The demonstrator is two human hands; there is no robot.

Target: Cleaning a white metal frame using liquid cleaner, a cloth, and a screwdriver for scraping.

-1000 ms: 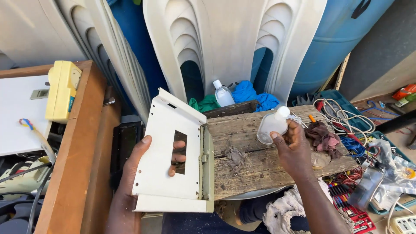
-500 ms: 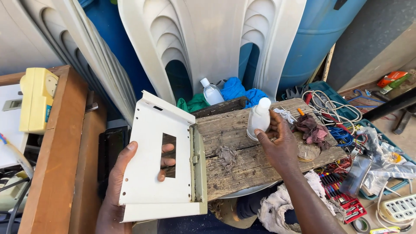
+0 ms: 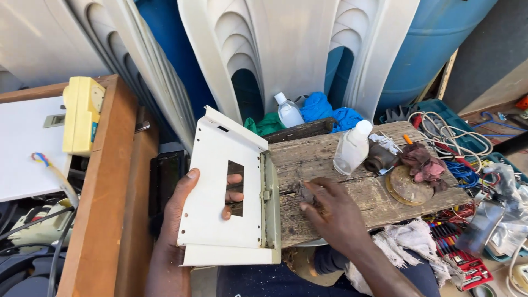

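Seen from above, over a cluttered work spot. Largest, beyond both hands: white plastic chairs stacked upright against a blue barrel. To the outer side of the left fingers, a brown wooden bench carrying a yellow switch box. Gripped by the left hand: a white enclosure cover, tilted, thumb laid flat on its front, fingertips curled through its rectangular slot from behind. Just right of those fingers, a weathered wooden board, its near edge touching the cover. Resting on that board, the right hand, fingers bent and bunched together, pinching a small dark scrap. Just beyond the right fingertips, standing upright and apart from them, a clear plastic bottle with white cap. Farther right, a rusty round disc under a dark red rag; tangled cables past them.
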